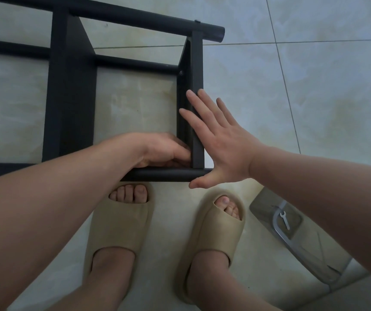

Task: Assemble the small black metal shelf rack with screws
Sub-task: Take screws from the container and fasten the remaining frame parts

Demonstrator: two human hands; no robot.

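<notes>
The black metal rack (72, 97) lies on its side on the tiled floor, round tubes joined by flat shelf panels. My right hand (220, 140) lies flat with straight fingers against the outer face of the end panel (197, 70), thumb under the near tube (166, 175). My left hand (164, 151) sits inside the frame at the corner where that panel meets the near tube, fingers curled at the joint. What the fingers pinch is hidden. A screw head (181, 72) shows higher up on the same panel.
My two feet in tan slippers (121, 223) stand just in front of the rack. A clear plastic bag (292, 234) with a small silver wrench (285, 219) lies on the floor at the right. Pale floor tiles surround everything.
</notes>
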